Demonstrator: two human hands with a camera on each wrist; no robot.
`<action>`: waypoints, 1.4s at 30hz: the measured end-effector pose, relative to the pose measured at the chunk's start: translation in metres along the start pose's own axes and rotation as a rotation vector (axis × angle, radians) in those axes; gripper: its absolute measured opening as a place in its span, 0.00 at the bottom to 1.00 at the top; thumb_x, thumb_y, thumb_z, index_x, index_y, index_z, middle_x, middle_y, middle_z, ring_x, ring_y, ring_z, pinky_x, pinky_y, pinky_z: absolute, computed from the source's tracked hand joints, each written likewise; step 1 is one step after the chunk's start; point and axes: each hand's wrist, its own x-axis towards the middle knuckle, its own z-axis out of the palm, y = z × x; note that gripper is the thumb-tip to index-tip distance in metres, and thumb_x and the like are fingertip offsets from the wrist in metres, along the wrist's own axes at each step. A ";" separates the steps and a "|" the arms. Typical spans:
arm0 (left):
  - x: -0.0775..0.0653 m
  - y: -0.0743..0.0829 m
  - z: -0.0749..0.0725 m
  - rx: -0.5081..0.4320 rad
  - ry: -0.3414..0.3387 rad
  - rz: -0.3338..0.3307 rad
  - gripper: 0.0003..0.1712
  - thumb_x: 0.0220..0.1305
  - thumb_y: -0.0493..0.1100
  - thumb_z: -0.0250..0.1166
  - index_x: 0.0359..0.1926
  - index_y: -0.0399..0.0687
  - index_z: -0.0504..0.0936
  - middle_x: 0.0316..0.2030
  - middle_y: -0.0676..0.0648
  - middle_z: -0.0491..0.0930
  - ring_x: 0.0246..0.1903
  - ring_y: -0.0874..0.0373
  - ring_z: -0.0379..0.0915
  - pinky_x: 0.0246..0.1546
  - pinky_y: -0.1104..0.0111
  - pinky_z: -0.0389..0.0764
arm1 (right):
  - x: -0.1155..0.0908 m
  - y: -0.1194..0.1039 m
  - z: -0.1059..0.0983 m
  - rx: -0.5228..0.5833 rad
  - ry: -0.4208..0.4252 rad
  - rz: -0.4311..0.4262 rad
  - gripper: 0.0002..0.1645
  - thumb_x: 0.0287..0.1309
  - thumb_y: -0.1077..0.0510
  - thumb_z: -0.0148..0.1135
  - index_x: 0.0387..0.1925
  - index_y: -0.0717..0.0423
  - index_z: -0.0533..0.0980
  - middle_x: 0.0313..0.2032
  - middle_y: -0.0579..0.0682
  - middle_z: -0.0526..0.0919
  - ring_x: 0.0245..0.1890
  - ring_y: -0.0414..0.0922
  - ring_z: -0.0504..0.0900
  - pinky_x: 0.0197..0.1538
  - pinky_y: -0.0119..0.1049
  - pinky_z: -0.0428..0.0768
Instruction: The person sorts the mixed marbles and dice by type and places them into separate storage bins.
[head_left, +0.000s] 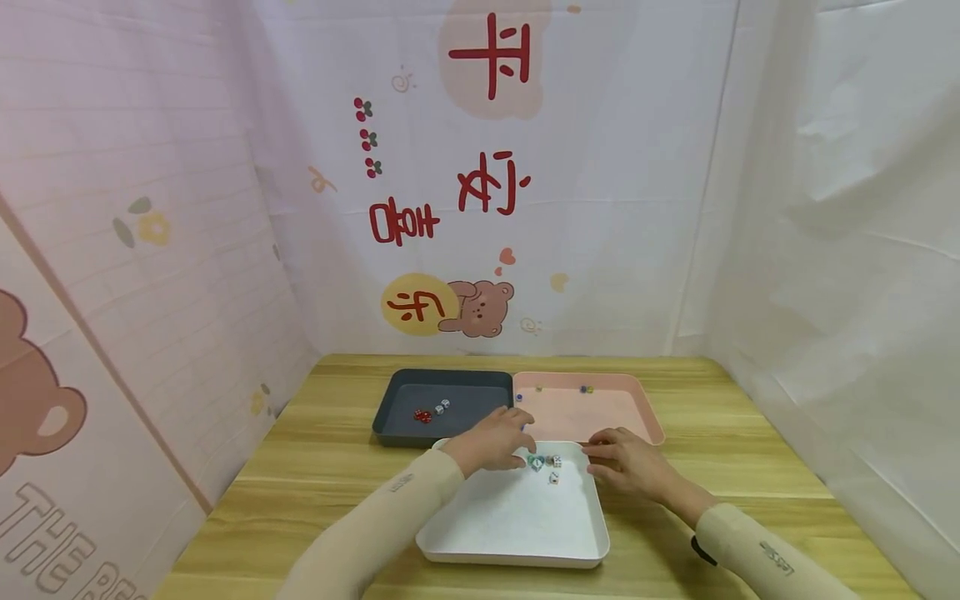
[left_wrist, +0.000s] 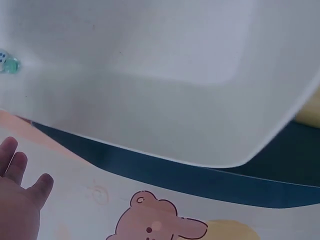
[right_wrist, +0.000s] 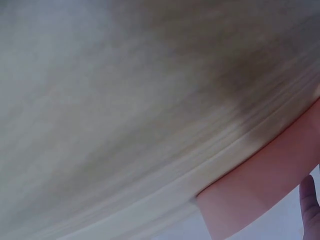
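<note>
The white tray [head_left: 517,533] stands nearest, tilted in the left wrist view. Near its far edge lie several small dice: a green die [head_left: 536,462], a white die [head_left: 557,461], and another white die [head_left: 554,477] closer to me. My left hand [head_left: 491,442] hovers over the tray's far left corner, beside the green die, its fingers apart; the left wrist view shows the fingers [left_wrist: 17,165] holding nothing. At the far right corner my right hand [head_left: 633,464] has its fingertips by the rim; whether they touch it is unclear.
Behind stands a dark blue tray [head_left: 386,417] with red dice [head_left: 423,416] and white dice [head_left: 442,407]. Beside it is a pink tray [head_left: 600,417] with several small dice [head_left: 587,389]. White printed cloth [head_left: 600,208] walls the wooden table [head_left: 300,475].
</note>
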 end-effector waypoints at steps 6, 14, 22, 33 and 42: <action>0.008 0.004 0.006 0.020 -0.020 -0.002 0.15 0.64 0.53 0.70 0.52 0.68 0.85 0.68 0.50 0.67 0.69 0.56 0.57 0.70 0.57 0.57 | 0.000 0.000 0.000 0.025 -0.004 0.007 0.20 0.62 0.49 0.68 0.50 0.57 0.85 0.48 0.50 0.82 0.47 0.49 0.79 0.47 0.48 0.80; 0.016 0.013 0.008 0.032 -0.033 -0.002 0.14 0.63 0.54 0.69 0.51 0.69 0.86 0.68 0.51 0.67 0.70 0.56 0.56 0.71 0.55 0.57 | 0.001 -0.001 -0.001 0.046 0.009 0.003 0.19 0.59 0.52 0.70 0.49 0.58 0.85 0.47 0.51 0.82 0.47 0.50 0.79 0.48 0.49 0.80; 0.012 0.014 0.007 0.091 -0.042 0.022 0.09 0.64 0.54 0.68 0.46 0.69 0.87 0.68 0.51 0.67 0.70 0.56 0.56 0.70 0.56 0.58 | 0.002 -0.002 -0.002 0.045 0.013 -0.009 0.19 0.59 0.52 0.70 0.48 0.59 0.85 0.47 0.52 0.83 0.48 0.51 0.80 0.48 0.50 0.80; 0.013 0.014 0.013 0.106 -0.021 0.020 0.08 0.63 0.54 0.69 0.43 0.69 0.87 0.67 0.51 0.67 0.69 0.56 0.57 0.70 0.57 0.58 | 0.000 0.000 0.001 0.047 0.014 0.011 0.19 0.60 0.51 0.70 0.48 0.58 0.85 0.48 0.52 0.83 0.48 0.51 0.79 0.48 0.50 0.80; 0.013 0.013 0.015 0.061 0.021 0.025 0.05 0.63 0.55 0.69 0.38 0.67 0.87 0.63 0.50 0.71 0.66 0.57 0.60 0.68 0.58 0.61 | 0.000 0.000 0.000 0.056 0.025 -0.005 0.19 0.58 0.51 0.71 0.47 0.58 0.86 0.47 0.52 0.83 0.47 0.50 0.79 0.47 0.49 0.80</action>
